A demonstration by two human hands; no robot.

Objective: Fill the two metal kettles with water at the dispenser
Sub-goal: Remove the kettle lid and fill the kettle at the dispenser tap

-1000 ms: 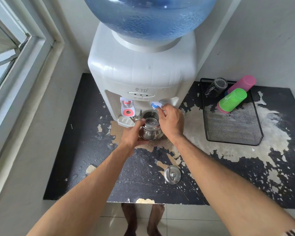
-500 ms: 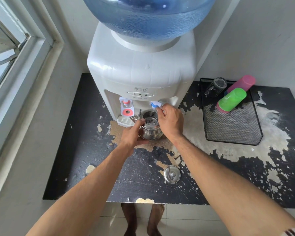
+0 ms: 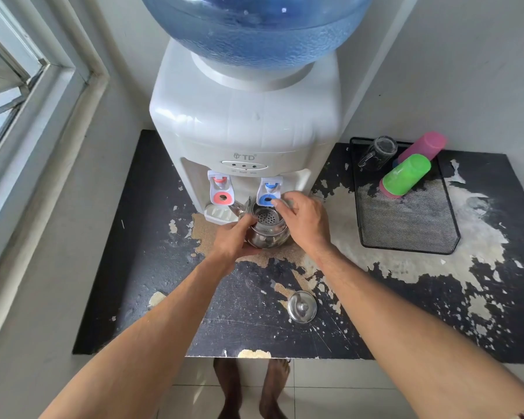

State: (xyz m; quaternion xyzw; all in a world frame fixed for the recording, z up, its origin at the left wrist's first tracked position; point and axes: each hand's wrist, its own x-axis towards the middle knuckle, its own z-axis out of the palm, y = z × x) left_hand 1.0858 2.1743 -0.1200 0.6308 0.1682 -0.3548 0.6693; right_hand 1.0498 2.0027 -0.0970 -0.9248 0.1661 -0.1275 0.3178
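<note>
kettle (image 3: 266, 229) mid-frame, lid off, mouth right under blue tap (image 3: 268, 193) | left hand (image 3: 233, 237) grips its left side, right hand (image 3: 304, 220) fingers curl on the tap lever just above | lid (image 3: 302, 306) lower centre on peeling black surface (image 3: 375, 313) | dispenser (image 3: 242, 122) against white wall, window upper left

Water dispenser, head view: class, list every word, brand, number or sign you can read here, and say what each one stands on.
"TD", beside a small logo mark: on the front of the white water dispenser, above its indicator panel.
Three tiny words under the panel's lights: too small and blurred to read.
Nothing else carries readable text.
</note>
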